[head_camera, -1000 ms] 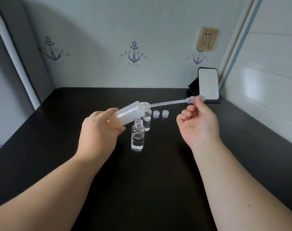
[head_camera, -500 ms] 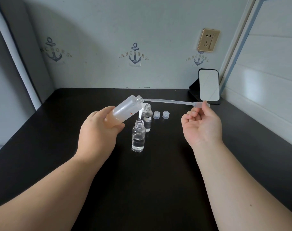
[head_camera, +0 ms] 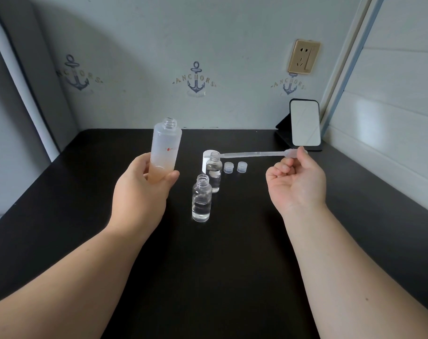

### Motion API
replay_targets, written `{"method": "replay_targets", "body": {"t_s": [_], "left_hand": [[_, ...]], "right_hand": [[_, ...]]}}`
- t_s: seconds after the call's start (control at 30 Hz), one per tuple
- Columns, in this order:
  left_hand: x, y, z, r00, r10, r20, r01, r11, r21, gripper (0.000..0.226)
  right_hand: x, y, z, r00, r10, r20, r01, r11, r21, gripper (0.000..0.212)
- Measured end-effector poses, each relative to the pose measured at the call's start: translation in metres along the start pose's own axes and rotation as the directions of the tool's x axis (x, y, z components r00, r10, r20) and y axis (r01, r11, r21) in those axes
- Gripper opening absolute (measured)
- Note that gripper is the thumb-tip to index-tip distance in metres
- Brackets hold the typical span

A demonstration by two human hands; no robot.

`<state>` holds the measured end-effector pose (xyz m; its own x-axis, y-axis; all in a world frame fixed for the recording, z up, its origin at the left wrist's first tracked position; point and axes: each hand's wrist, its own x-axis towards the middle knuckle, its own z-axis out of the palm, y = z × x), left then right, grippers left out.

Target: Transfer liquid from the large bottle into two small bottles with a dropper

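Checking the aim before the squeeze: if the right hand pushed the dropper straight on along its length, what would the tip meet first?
Probably the mouth of the farther small bottle, where the dropper tip sits; depth is unclear.

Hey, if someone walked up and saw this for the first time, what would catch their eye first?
Probably the left hand holding the large frosted bottle upright above the black table, uncapped. Next, the right hand pinching the dropper, whose tip points at the mouth of the farther small bottle. The nearer small bottle stands open in front, partly filled with clear liquid.
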<state>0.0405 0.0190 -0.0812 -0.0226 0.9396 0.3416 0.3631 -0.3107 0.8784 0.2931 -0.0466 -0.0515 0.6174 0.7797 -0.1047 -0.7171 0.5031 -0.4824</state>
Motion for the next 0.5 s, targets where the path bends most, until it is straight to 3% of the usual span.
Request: {"method": "replay_targets", "body": {"t_s": [0.37,0.5], "left_hand": [[0.0021,-0.0017,0.0025,0.997,-0.022,0.067,0.024,1.0,-0.017,0.056],[-0.0019,0.0041,-0.0035,0.999,-0.017,0.036,0.021,0.993,-0.117,0.061]], "right_hand": [[0.0006,0.0002,-0.001,1.0,-0.002,0.014,0.003,0.999,-0.049,0.03],[-0.0003,-0.0004,-0.0006,1.0,0.001,0.014,0.0,0.999,-0.038,0.034]]}}
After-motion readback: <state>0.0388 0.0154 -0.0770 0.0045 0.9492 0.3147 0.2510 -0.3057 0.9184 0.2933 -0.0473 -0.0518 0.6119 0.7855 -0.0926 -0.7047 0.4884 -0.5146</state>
